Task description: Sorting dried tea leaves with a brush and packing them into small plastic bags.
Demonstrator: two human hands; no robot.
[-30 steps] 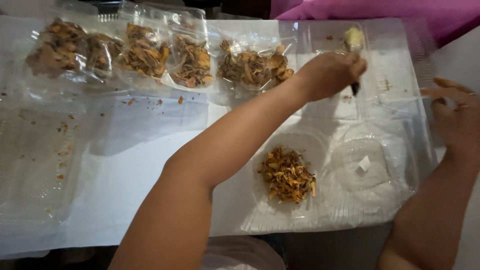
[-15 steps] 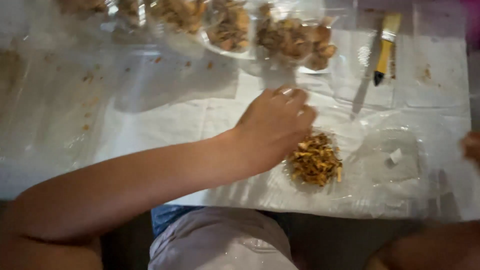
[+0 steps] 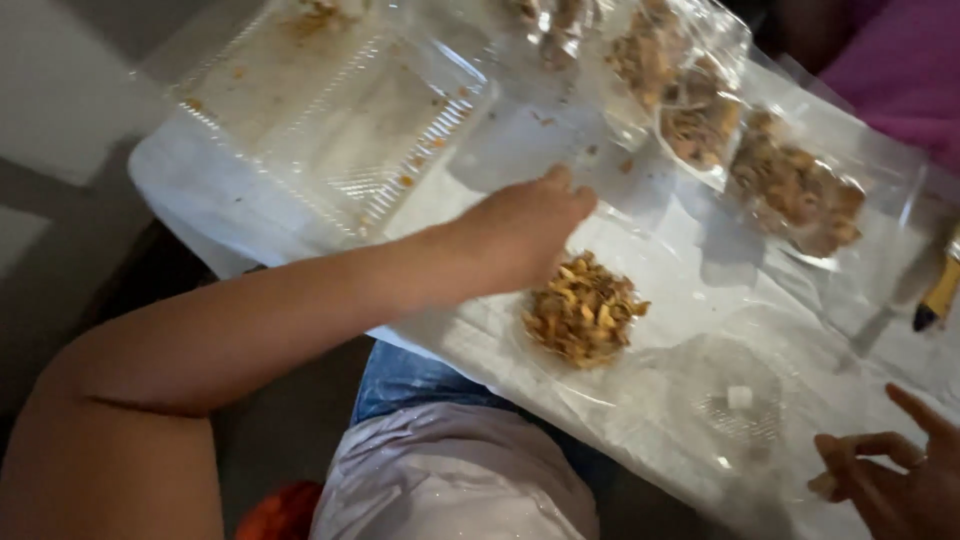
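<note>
Left hand (image 3: pixel 520 232) stretched out across the white sheet (image 3: pixel 470 340), knuckles up, fingers curled loosely downward, tips near a clear film edge; cannot tell whether anything is pinched beneath. Just beside it, toward the near edge: a heap (image 3: pixel 582 310) of dried orange-brown shreds, roughly round, no clear long axis, lying in a shallow clear tray (image 3: pixel 640 385). Shreds thin, curled, mixed tan, ochre and dark brown, piled loosely with a few strands sticking out at the rim. Right hand (image 3: pixel 900 480) at the lower right corner, fingers spread and open, gripping nothing, close to the tray's second hollow, where a small white square (image 3: pixel 739 397) sits. Beyond the heap, a row of clear bags (image 3: pixel 790 190) filled with the same brown pieces, running diagonally toward the far right. At the far left, an open clear box (image 3: pixel 340 120) with scattered crumbs. At the right edge, a yellow-handled tool (image 3: pixel 940 295), long axis slanting down-left, mostly cut off.
</note>
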